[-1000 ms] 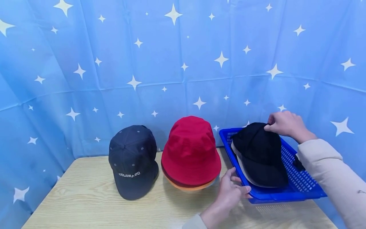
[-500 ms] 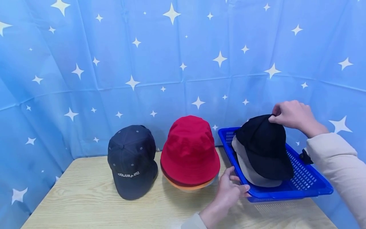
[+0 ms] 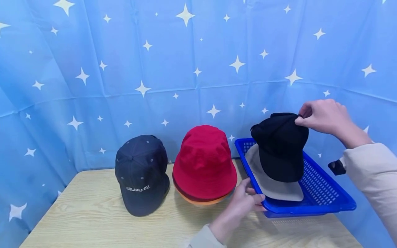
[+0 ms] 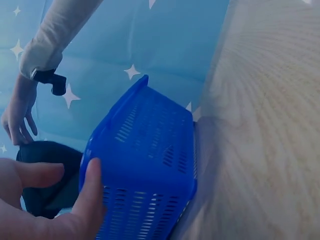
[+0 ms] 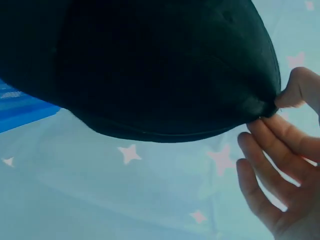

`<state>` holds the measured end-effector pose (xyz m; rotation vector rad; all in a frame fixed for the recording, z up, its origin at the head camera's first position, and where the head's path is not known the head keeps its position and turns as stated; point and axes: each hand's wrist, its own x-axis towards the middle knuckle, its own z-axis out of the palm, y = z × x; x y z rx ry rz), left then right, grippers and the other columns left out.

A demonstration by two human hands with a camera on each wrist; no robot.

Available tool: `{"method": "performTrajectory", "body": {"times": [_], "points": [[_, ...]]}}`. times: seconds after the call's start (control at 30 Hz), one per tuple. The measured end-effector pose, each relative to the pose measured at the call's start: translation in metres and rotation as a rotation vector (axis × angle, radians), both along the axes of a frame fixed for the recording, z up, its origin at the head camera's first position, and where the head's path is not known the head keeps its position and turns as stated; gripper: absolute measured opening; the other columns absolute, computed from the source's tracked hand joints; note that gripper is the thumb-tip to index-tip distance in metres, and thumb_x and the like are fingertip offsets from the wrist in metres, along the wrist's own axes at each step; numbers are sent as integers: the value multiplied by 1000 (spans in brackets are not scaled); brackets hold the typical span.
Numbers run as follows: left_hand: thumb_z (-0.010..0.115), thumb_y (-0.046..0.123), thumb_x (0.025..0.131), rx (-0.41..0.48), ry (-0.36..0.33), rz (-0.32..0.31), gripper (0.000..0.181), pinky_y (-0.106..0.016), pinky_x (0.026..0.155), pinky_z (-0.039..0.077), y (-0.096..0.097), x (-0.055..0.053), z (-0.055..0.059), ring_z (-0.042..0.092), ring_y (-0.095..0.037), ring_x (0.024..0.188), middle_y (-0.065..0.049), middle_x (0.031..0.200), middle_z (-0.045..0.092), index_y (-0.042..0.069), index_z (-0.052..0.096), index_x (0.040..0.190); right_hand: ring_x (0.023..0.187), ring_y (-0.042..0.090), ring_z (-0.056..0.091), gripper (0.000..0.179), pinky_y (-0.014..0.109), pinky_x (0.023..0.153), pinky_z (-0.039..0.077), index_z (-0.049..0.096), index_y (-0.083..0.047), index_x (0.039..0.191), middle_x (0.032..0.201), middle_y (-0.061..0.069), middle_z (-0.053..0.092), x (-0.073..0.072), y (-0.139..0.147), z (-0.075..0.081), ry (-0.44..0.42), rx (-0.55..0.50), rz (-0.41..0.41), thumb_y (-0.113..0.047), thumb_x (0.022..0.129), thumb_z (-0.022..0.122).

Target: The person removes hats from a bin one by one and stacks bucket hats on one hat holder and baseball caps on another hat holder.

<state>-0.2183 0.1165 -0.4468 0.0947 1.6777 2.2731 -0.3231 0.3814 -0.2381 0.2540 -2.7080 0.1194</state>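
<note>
My right hand (image 3: 325, 115) pinches the crown of a black cap (image 3: 280, 148) between thumb and fingers. The cap hangs over the blue plastic basket (image 3: 328, 206), its brim pointing down toward me. In the right wrist view, thumb and fingertips meet at the crown of the black cap (image 5: 170, 70). A grey-beige cap (image 3: 276, 189) lies in the basket below, partly hidden by the black one. My left hand (image 3: 243, 199) holds the basket's near left corner at the rim; in the left wrist view its thumb and a finger stand at the edge of the basket (image 4: 145, 145).
Left of the basket stands a red bucket hat (image 3: 204, 162) stacked over others, an orange brim (image 3: 201, 201) showing below. Farther left sits a dark navy cap (image 3: 141, 172) lettered COLORADO. The wooden table (image 3: 93, 224) backs onto a blue star-printed curtain (image 3: 173, 69).
My right hand has lifted the black cap up out of the basket, uncovering more of the grey-beige cap beneath. My left hand stays at the basket's corner.
</note>
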Motion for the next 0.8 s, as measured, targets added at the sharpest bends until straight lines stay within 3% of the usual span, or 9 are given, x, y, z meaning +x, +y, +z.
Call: {"method": "performTrajectory", "body": {"times": [0.13, 0.3, 0.4, 0.5, 0.6, 0.7, 0.8], "points": [[73, 3, 90, -158, 66, -17, 69, -41, 81, 65, -6, 2, 6, 75, -24, 87, -11, 117, 60, 7, 44, 153, 82, 28, 64, 31, 42, 59, 44, 76, -13, 99, 90, 7, 76, 13, -9, 11, 24, 18, 9, -41, 88, 75], [74, 34, 94, -414, 203, 43, 45, -44, 98, 57, -11, 8, 19, 68, -19, 114, -3, 130, 68, 20, 64, 136, 84, 27, 64, 28, 43, 61, 45, 75, -15, 97, 91, 4, 76, 34, -21, 22, 29, 41, 16, -42, 87, 76], [71, 40, 95, -454, 273, 91, 32, -42, 104, 54, -12, 10, 26, 65, -15, 122, 7, 129, 69, 26, 70, 124, 84, 27, 64, 28, 42, 60, 44, 75, -16, 97, 93, 3, 77, 46, -30, 24, 34, 38, 23, -43, 87, 75], [71, 32, 97, -358, 292, 103, 26, -36, 97, 58, -14, 11, 30, 69, -13, 112, 8, 121, 71, 24, 71, 121, 82, 26, 64, 26, 40, 59, 42, 75, -17, 97, 93, 4, 77, 56, -38, 23, 51, 23, 34, -41, 87, 75], [72, 13, 96, -130, 238, 51, 34, -37, 85, 64, -14, 11, 30, 75, -19, 95, -2, 108, 72, 17, 64, 129, 80, 24, 63, 23, 36, 58, 40, 74, -17, 95, 91, 2, 77, 65, -45, 19, 87, 0, 50, -38, 86, 76], [68, -5, 93, 35, 206, -1, 44, -41, 76, 66, -13, 11, 29, 74, -21, 83, -7, 95, 66, 10, 57, 133, 76, 21, 61, 18, 33, 57, 38, 74, -17, 92, 87, 0, 76, 72, -51, 17, 130, -18, 71, -34, 85, 77], [65, -11, 93, 64, 221, -34, 36, -40, 71, 66, -13, 11, 30, 71, -18, 74, -6, 87, 64, 9, 59, 122, 73, 19, 60, 17, 32, 56, 37, 73, -17, 89, 83, 0, 75, 80, -54, 15, 170, -22, 79, -32, 83, 79]]}}
